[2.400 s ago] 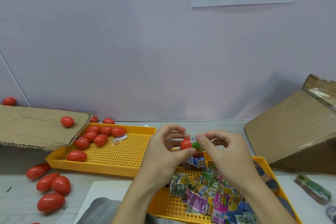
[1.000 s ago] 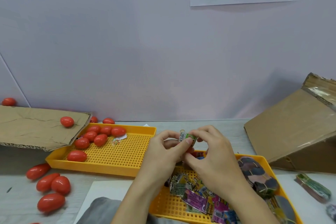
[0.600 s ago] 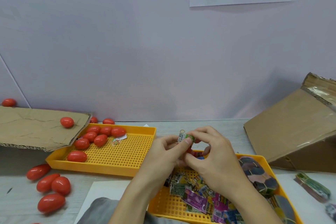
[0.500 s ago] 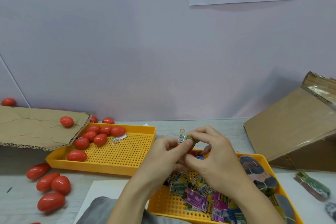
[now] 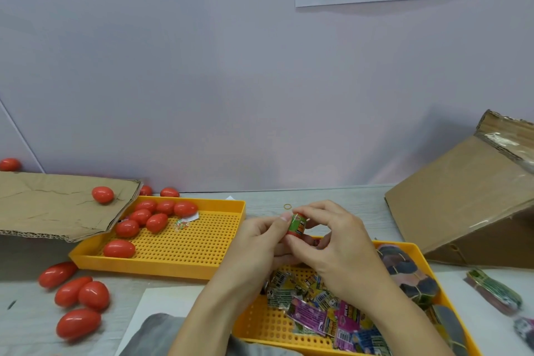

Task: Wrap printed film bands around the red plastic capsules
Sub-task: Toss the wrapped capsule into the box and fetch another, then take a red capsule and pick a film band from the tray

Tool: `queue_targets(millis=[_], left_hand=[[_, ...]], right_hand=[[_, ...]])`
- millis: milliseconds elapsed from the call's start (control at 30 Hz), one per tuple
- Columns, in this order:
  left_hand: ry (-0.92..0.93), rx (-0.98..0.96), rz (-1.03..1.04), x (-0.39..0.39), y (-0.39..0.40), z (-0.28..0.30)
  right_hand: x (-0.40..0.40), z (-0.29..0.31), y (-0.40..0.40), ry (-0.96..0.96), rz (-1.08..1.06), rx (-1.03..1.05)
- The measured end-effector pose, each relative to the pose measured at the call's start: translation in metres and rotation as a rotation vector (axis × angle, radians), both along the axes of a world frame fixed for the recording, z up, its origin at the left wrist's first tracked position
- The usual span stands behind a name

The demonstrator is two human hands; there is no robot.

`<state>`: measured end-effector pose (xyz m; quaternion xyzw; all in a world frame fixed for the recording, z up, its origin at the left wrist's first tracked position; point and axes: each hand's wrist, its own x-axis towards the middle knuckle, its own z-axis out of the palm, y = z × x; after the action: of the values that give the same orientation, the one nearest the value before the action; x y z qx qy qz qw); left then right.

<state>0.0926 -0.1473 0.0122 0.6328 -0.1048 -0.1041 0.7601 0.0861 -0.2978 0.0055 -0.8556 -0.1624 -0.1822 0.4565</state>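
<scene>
Here, the biggest thing on the table (image 5: 332, 199) is the tilted cardboard box (image 5: 474, 196) at my right, leaning with its open flap up toward the wall. At my left a flat cardboard sheet (image 5: 57, 205) lies with one red capsule (image 5: 102, 194) on it, its edge overhanging the left yellow tray (image 5: 185, 266). That perforated tray holds a cluster of loose red capsules (image 5: 156, 215) in its far left corner, one more nearer its front wall, and a small scrap of clear film. The right yellow tray (image 5: 260, 329) just in front of me holds a heap of printed film bands (image 5: 318, 306), with stacks of dark bundled bands (image 5: 410, 274) along its right side. More bare capsules (image 5: 78, 295) lie on the table in front of the left tray, and a bundle of green bands (image 5: 497, 289) lies beyond the right tray.

Above the far edge of the right tray I hold the banded capsule (image 5: 297, 225) between both hands. Its long axis stands nearly upright, tipped slightly right at the top, the green-and-orange band around its middle and red showing at the lower end. My left hand (image 5: 260, 243) pinches its left side with thumb and fingertip; my right hand (image 5: 338, 243) curls over it, fingers gripping top and bottom. A small rubber band (image 5: 287, 206) lies on the table just behind it.
</scene>
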Motion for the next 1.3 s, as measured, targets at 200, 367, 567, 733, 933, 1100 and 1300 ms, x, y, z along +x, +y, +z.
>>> queue_targets(millis=[200, 367, 567, 733, 933, 1100, 1300], left_hand=[[-0.014, 0.017, 0.024, 0.0, -0.003, 0.0], [-0.002, 0.004, 0.046, -0.001, -0.003, 0.0], [0.091, -0.046, -0.059, -0.004, 0.001, 0.003], [0.122, -0.137, 0.028, -0.002, 0.001, 0.004], [0.191, -0.14, 0.115, 0.0, 0.003, 0.003], [0.176, 0.094, 0.211, 0.001, -0.005, 0.003], [-0.016, 0.141, 0.475, 0.012, 0.019, 0.011]], right_hand=[[0.0, 0.001, 0.002, -0.017, 0.009, -0.071], [-0.001, 0.003, 0.001, -0.048, -0.018, -0.159], [0.001, 0.005, -0.003, 0.018, 0.072, -0.179], [-0.001, 0.004, -0.003, 0.053, 0.003, -0.076], [-0.007, 0.002, 0.015, -0.009, -0.086, -0.173], [-0.008, 0.002, 0.005, 0.221, -0.132, -0.104], [0.002, 0.08, -0.075, 0.119, -0.185, 1.205]])
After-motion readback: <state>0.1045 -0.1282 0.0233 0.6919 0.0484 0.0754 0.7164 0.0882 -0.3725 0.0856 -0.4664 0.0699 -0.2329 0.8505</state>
